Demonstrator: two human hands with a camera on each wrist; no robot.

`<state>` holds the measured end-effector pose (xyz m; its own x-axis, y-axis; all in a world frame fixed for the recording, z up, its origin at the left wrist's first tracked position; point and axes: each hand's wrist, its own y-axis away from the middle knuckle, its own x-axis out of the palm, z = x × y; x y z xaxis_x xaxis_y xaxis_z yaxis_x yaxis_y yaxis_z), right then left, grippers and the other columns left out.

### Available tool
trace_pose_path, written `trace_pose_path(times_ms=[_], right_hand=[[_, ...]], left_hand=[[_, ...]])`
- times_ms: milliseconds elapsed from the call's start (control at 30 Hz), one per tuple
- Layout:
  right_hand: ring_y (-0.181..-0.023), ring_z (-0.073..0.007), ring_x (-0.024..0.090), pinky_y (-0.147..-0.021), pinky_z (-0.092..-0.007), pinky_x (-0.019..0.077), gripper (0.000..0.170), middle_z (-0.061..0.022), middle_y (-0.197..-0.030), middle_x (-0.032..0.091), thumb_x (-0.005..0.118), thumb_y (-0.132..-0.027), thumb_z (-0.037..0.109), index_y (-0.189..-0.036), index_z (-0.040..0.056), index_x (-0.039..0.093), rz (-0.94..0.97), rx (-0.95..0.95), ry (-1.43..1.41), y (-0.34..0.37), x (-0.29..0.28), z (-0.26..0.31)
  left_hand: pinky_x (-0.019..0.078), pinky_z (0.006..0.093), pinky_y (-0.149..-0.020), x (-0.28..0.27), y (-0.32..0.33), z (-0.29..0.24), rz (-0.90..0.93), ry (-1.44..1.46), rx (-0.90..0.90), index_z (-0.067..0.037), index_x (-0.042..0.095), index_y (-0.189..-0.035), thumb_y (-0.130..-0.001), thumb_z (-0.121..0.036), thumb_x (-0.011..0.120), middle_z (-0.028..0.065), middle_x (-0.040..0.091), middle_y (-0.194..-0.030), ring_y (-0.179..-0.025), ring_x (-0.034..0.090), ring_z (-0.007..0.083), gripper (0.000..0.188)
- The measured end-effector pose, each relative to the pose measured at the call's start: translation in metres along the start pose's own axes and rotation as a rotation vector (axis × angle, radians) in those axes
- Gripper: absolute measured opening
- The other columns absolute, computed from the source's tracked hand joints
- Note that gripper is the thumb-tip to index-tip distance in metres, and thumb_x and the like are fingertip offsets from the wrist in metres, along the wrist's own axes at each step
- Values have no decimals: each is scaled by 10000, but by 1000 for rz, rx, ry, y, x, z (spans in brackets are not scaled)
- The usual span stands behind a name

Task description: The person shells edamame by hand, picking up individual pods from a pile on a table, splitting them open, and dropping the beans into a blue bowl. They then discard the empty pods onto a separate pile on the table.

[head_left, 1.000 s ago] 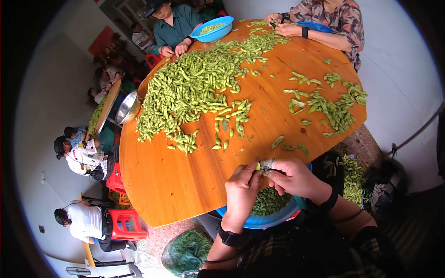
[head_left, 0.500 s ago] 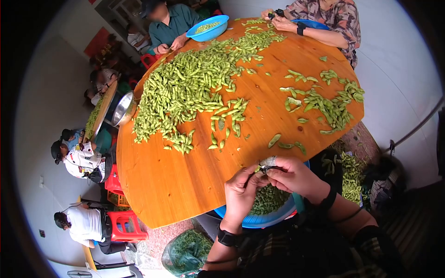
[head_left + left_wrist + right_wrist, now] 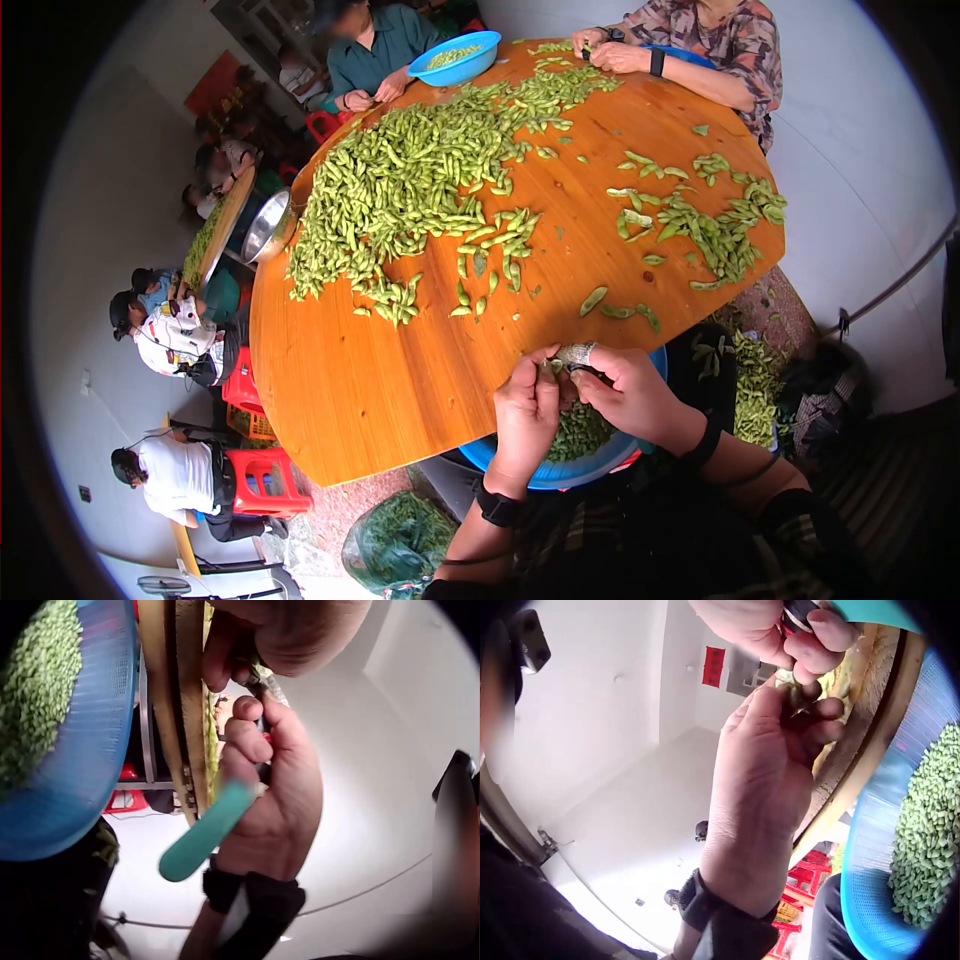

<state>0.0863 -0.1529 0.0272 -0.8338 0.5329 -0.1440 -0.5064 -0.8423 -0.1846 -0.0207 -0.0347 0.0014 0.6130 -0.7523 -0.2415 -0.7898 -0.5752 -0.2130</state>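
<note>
Over the table's near edge, my left hand (image 3: 525, 415) pinches a small green pod (image 3: 556, 366) between thumb and fingers; the right wrist view also shows this hand (image 3: 761, 769) with bent fingers around the pod. My right hand (image 3: 640, 400) meets it at the fingertips, a pale wrapping (image 3: 576, 354) on one digit. In the left wrist view the right hand (image 3: 274, 772) has its fingers curled round a tool with a teal handle (image 3: 206, 832). The tool's tip is hidden. Below both hands, a blue basket (image 3: 500, 477) holds shelled green beans (image 3: 578, 433).
A large pile of pods (image 3: 400, 190) covers the wooden table's (image 3: 370, 400) far left, with a smaller heap (image 3: 720, 240) at right. Two people sit across, near a blue basin (image 3: 470, 70). A green bag (image 3: 395, 545) and more pods (image 3: 755, 385) lie on the floor.
The head view has shifted slightly. Both hands remain together above the basket; my left fingers and thumb now stand more upright around the pod, and my right hand has turned a little.
</note>
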Motion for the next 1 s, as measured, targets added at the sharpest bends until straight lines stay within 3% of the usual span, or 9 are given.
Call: trace_pose_path(times_ms=[133, 267, 333, 433, 533, 600, 733, 900, 1000], right_hand=[[-619, -34, 517, -558, -208, 437, 202, 8, -716, 595, 532, -925, 21, -1112, 8, 606, -42, 21, -4, -2, -1, -14], [-616, -55, 522, -554, -237, 436, 248, 8, -699, 562, 524, -909, 32, -1144, 28, 605, -243, 190, -103, -18, -32, -22], [-602, -84, 514, -543, -270, 430, 201, -51, -650, 530, 522, -904, 41, -1079, -6, 609, -396, 37, 249, -26, -60, -42], [-628, -352, 587, -560, -399, 457, 117, -196, -727, 570, 546, -865, 56, -948, -15, 590, -455, 4, 705, -31, -93, -39], [-726, -426, 579, -603, -443, 472, 120, -217, -817, 598, 548, -844, 43, -948, -8, 578, -411, -157, 685, -24, -66, -19], [-744, -397, 598, -624, -453, 484, 168, -206, -834, 602, 545, -829, 36, -984, -21, 576, -220, -210, 654, -19, -44, -8], [-721, -379, 603, -608, -461, 484, 153, -200, -813, 603, 545, -823, 42, -956, -30, 569, -108, -171, 767, -26, -34, -16], [-722, -400, 595, -617, -473, 478, 122, -207, -785, 602, 545, -825, 45, -926, -13, 580, 15, -50, 969, -36, -56, -16], [-708, -382, 604, -621, -477, 486, 106, -184, -786, 607, 534, -833, 93, -898, 13, 561, -211, -197, 968, -42, -85, -38]], left_hand=[[475, 257, -509, -2, 1, -16, 54, 3, -202, -10, 538, -1180, -926, 28, 478, 53, 593, -752, -580, 576, 121, 263], [492, 313, -575, -15, 20, -11, 22, -148, -125, -1, 586, -1092, -907, 10, 530, 108, 604, -819, -613, 607, 205, 194], [494, 320, -595, -25, 33, -14, 72, -249, -99, -6, 608, -1046, -896, 0, 555, 118, 613, -829, -634, 617, 236, 159], [505, 349, -665, -29, 37, -22, 103, -369, -100, -14, 648, -949, -864, -25, 615, 146, 632, -860, -736, 632, 325, 91], [507, 276, -610, -27, 27, -31, 124, -492, 51, -12, 651, -1025, -886, -26, 608, 132, 638, -829, -661, 650, 203, 145], [510, 400, -737, -21, 15, -44, 110, -529, -105, -19, 647, -976, -866, -49, 612, 151, 625, -891, -842, 626, 343, 119], [520, 386, -748, 1, -6, -24, 59, -681, 302, -13, 646, -1001, -807, 1, 635, 149, 618, -1008, -892, 615, 336, 195], [518, 378, -732, 2, 8, -24, 145, -629, 343, -5, 632, -917, -792, 41, 615, 130, 609, -919, -852, 617, 327, 134], [516, 358, -679, -13, 8, -34, 401, -401, 124, -4, 640, -916, -796, 18, 624, 131, 618, -903, -768, 636, 283, 123]])
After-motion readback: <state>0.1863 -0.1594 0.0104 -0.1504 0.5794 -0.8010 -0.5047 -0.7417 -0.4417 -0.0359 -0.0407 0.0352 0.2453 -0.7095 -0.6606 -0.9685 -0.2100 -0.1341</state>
